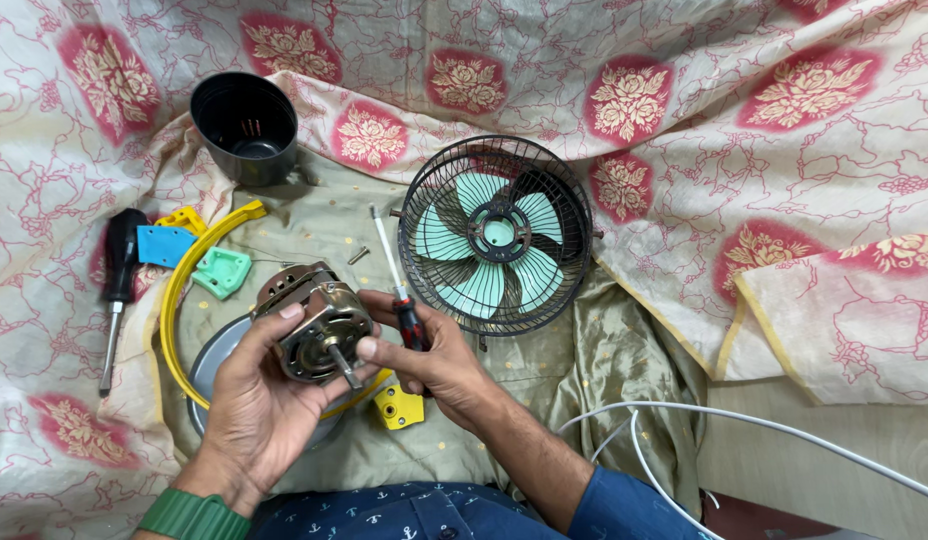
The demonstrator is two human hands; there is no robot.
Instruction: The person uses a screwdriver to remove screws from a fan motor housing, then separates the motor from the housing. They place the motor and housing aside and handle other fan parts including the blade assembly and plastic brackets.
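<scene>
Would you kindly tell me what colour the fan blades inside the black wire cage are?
The fan blades are pale mint green, seen in the head view.

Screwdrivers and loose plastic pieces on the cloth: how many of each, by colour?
Screwdrivers: 2, a black-handled one lying at left, and a red-and-black one in the right hand
Yellow plastic pieces: 2
Blue pieces: 1
Mint-green pieces: 1
Total: 6
</scene>
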